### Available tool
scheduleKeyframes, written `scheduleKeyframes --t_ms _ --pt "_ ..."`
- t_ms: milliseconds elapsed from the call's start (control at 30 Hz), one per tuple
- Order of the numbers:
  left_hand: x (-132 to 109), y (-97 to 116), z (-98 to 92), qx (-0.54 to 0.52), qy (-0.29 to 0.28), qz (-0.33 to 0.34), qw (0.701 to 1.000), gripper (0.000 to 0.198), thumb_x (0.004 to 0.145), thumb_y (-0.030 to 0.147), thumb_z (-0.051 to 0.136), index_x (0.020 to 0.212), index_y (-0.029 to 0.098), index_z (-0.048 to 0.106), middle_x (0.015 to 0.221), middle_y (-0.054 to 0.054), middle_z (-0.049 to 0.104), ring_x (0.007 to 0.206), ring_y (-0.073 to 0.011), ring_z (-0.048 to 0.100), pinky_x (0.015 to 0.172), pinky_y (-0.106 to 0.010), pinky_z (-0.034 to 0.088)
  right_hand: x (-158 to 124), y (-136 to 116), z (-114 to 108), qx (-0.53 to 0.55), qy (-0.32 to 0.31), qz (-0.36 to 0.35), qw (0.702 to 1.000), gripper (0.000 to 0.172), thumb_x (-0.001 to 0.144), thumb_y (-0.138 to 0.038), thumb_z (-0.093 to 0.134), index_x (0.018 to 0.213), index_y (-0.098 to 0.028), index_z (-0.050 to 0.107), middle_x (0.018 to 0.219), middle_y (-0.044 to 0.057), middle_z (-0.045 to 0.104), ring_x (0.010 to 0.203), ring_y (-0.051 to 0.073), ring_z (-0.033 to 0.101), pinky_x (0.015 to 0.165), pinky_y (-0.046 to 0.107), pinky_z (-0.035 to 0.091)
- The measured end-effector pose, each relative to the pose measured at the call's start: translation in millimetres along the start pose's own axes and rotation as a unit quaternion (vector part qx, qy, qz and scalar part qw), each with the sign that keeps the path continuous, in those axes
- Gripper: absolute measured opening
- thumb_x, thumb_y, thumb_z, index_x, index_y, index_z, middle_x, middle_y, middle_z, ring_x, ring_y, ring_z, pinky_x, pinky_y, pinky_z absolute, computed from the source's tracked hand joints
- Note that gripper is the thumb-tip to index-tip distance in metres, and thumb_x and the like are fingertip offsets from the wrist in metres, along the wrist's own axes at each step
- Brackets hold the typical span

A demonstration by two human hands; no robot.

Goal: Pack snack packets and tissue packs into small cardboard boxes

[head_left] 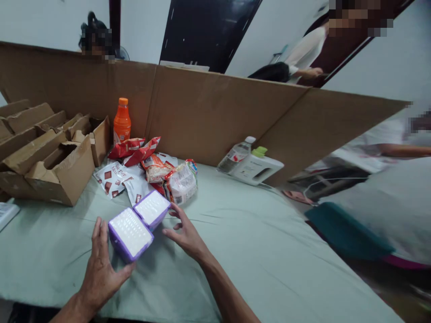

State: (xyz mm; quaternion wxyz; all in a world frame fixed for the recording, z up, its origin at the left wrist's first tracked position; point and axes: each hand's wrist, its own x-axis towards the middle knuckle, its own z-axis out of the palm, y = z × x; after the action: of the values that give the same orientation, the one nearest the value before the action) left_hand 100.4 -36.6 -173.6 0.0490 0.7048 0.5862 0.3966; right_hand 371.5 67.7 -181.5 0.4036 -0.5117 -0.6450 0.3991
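My left hand (pixel 101 269) cups the near purple-and-white box (pixel 129 233), thumb under its front edge and fingers along its left side. A second purple-and-white box (pixel 153 207) lies right behind it, touching it. My right hand (pixel 185 233) rests on the pale green tablecloth (pixel 256 242) with fingers spread, its fingertips against the right side of the second box.
A pile of snack packets (pixel 148 172) lies just behind the boxes, with an orange bottle (pixel 121 121) further back. Open cardboard cartons (pixel 50 152) stand at the left. A water bottle (pixel 235 155) and white jug (pixel 257 167) lie by the cardboard wall (pixel 208 112). People are beyond it.
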Motion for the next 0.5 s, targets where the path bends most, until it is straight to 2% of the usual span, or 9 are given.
scheduleKeyframes --t_ms 100,200,267,367,433,500 --pt "12 -5 6.8 -0.007 -0.005 -0.002 1.0 0.115 0.082 0.029 0.073 0.168 0.022 -0.003 0.163 -0.026 0.032 0.15 -0.0449 0.04 0.112 -0.063 0.049 30 -4 7 0.03 -0.031 -0.029 0.999 0.1 0.067 -0.051 0.086 0.155 -0.026 0.046 0.156 0.014 0.051 0.132 0.035 0.055 0.092 0.042 0.054" --pt "39 -23 -7.6 -0.034 -0.04 -0.006 0.999 0.102 0.079 0.023 0.065 0.167 0.02 0.014 0.159 -0.021 0.043 0.149 -0.0384 0.045 0.119 -0.056 0.045 43 -6 15 0.052 -0.066 -0.063 0.995 0.098 0.068 -0.057 0.085 0.153 -0.023 0.049 0.149 0.013 0.059 0.126 0.033 0.06 0.094 0.042 0.053" --pt "59 -39 -22.2 -0.055 -0.085 -0.026 0.995 0.088 0.077 0.022 0.06 0.161 0.019 0.033 0.15 -0.016 0.056 0.142 -0.0335 0.054 0.117 -0.049 0.047 39 -4 20 0.033 -0.058 -0.066 0.996 0.085 0.072 -0.057 0.082 0.145 -0.021 0.056 0.136 0.012 0.068 0.116 0.031 0.065 0.092 0.041 0.054" --pt "85 -60 -33.5 -0.06 -0.122 -0.064 0.989 0.06 0.08 0.026 0.053 0.14 0.019 0.06 0.115 -0.009 0.076 0.107 -0.0276 0.073 0.095 -0.04 0.06 21 2 27 -0.004 -0.02 -0.049 0.999 0.06 0.076 -0.047 0.079 0.128 -0.02 0.065 0.12 0.011 0.074 0.103 0.029 0.068 0.089 0.042 0.055" --pt "96 -67 -29.2 -0.058 -0.127 -0.082 0.987 0.045 0.083 0.026 0.049 0.123 0.018 0.068 0.098 -0.006 0.078 0.087 -0.0246 0.074 0.082 -0.036 0.061 12 5 31 -0.017 -0.003 -0.036 0.999 0.049 0.077 -0.041 0.077 0.12 -0.02 0.067 0.114 0.01 0.074 0.097 0.028 0.068 0.087 0.041 0.055" --pt "104 -69 -18.5 -0.061 -0.128 -0.096 0.985 0.037 0.085 0.023 0.048 0.114 0.018 0.07 0.094 -0.006 0.077 0.082 -0.0231 0.071 0.08 -0.035 0.059 8 6 36 -0.034 0.014 -0.027 0.999 0.04 0.079 -0.039 0.074 0.114 -0.021 0.067 0.107 0.009 0.075 0.091 0.027 0.068 0.084 0.04 0.054"
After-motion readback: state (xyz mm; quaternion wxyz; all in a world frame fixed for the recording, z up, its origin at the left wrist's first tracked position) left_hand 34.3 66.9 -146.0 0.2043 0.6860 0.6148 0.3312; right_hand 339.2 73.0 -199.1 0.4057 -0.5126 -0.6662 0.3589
